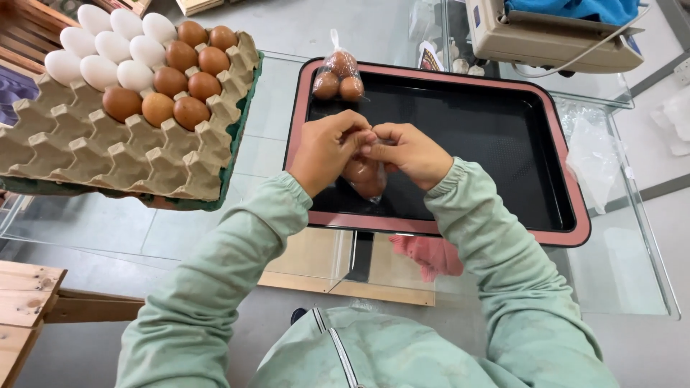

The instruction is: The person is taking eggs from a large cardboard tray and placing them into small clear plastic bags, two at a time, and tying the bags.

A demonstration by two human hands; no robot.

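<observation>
Clear bag (366, 179) of brown eggs is pinched at its neck by both hands, left (327, 149) and right (410, 152), over the tray (438, 228). Tying seems underway; next calls for a snug, gentle knot.

- Clear bag of brown eggs (365, 179): upper part hidden behind both hands; egg count cannot be told.
- Left hand (327, 151) and right hand (411, 152): fingertips meet, concealing the bag's neck.
- Grey device (553, 36): cut off by the top edge.
- Egg carton (115, 144): left part cropped.
- Pink cloth (431, 255): partly hidden by the right sleeve.
</observation>
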